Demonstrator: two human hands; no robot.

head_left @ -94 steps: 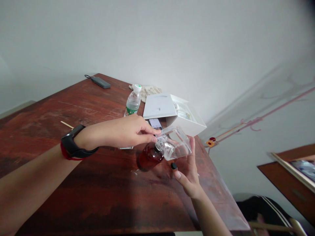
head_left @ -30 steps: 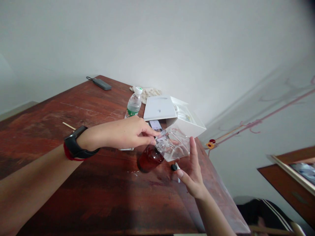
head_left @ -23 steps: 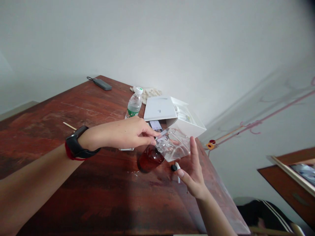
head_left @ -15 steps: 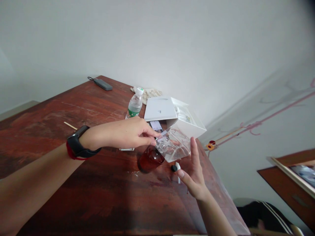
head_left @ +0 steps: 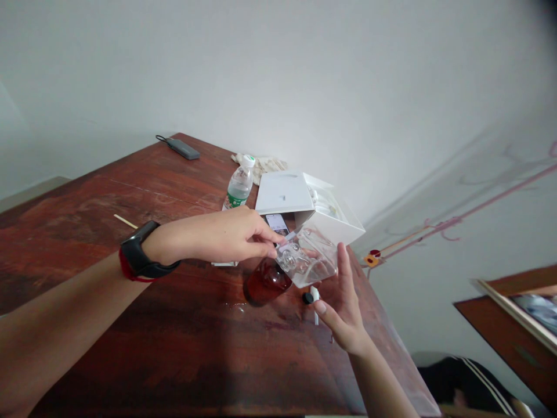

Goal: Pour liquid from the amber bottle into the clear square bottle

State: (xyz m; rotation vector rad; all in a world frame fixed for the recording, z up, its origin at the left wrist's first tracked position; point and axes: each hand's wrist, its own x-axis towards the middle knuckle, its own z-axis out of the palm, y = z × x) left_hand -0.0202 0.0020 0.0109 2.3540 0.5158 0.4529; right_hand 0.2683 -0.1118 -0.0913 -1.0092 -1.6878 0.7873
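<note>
My left hand [head_left: 226, 237], with a black watch on the wrist, pinches the top edge of a small clear plastic bag [head_left: 310, 258] holding a few small clear items. My right hand [head_left: 342, 310] supports the bag from below, fingers stretched up against its far side. The bag is tipped over the mouth of a dark amber bottle [head_left: 266, 283] standing on the reddish wooden table [head_left: 174, 331]. Beside the bottle, a small black cap [head_left: 307, 298] and a white stick [head_left: 315, 299] lie on the table.
An open white box [head_left: 304, 200] sits at the table's far edge, with a phone [head_left: 276, 223] in front of it. A plastic water bottle [head_left: 238, 186], a cloth [head_left: 265, 163], a grey power bank [head_left: 183, 148] and a thin wooden stick [head_left: 125, 221] are further back.
Both hands have stayed nearly still with the bag tilted over the bottle. My right fingers have straightened a little, and the white stick by the cap has come into view.
</note>
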